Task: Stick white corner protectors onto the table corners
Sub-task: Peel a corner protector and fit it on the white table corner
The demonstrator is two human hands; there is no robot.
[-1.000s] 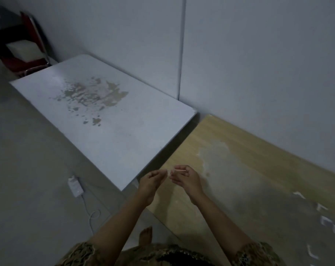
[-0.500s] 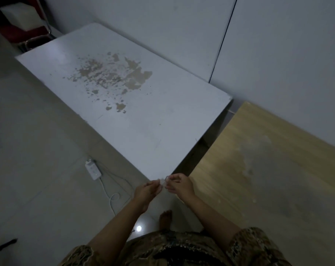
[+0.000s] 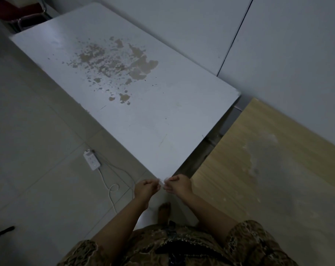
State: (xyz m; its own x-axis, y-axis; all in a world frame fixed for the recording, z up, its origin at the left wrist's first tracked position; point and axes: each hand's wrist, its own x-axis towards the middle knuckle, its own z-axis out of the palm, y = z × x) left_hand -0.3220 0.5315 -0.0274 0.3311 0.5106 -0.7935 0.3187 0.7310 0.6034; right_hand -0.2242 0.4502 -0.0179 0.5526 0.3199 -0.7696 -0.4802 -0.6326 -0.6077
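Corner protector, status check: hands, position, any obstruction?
Left hand and right hand both pinch the corner protector. At near corner of white table; seating unclear. Nothing blocking.

Count: two tables, one white table [image 3: 162, 116] and one wooden table [image 3: 268, 169]; two hands, left hand [image 3: 146, 189] and right hand [image 3: 179, 185]; one corner protector [image 3: 162, 182]; one power strip [image 3: 91, 160]; one bare foot [image 3: 164, 211].
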